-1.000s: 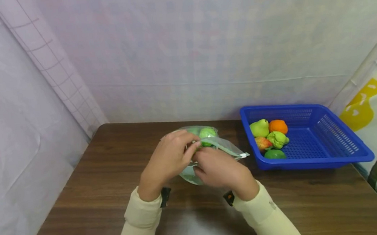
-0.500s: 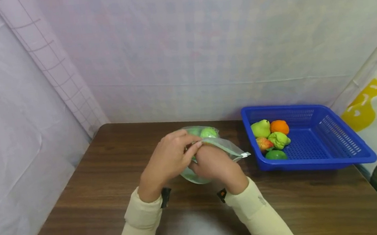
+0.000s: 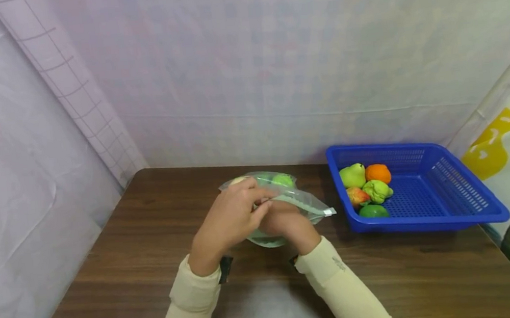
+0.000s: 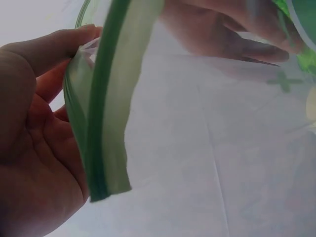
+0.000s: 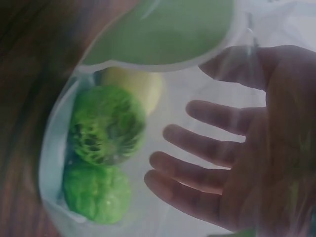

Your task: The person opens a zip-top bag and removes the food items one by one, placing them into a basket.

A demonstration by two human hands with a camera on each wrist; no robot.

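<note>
A clear zip bag [image 3: 307,202] with green trim and a white slider lies on the table. My left hand [image 3: 230,212] pinches its rim between thumb and fingers; the left wrist view shows the green zip strip [image 4: 101,108] beside that hand. Inside the bag is my right hand [image 3: 284,220], seen through the plastic in the right wrist view with its fingers [image 5: 197,173] spread and nothing held. Apart from those fingertips lie a dark-streaked green ball-shaped item [image 5: 108,126], a lighter green bumpy one [image 5: 96,192] and a pale yellow item [image 5: 136,86], partly hidden.
Right of the bag stands a blue basket [image 3: 427,222]. Along its left side lie a pear [image 3: 353,175], an orange [image 3: 378,173], a red-yellow fruit [image 3: 357,196], a bumpy light green item [image 3: 377,191] and a dark green one [image 3: 374,211]. A white curtain [image 3: 247,78] hangs behind the table.
My right hand has moved left and deeper into the bag. The left hand keeps its hold on the rim with little movement. A pale item now shows at the bag's far left.
</note>
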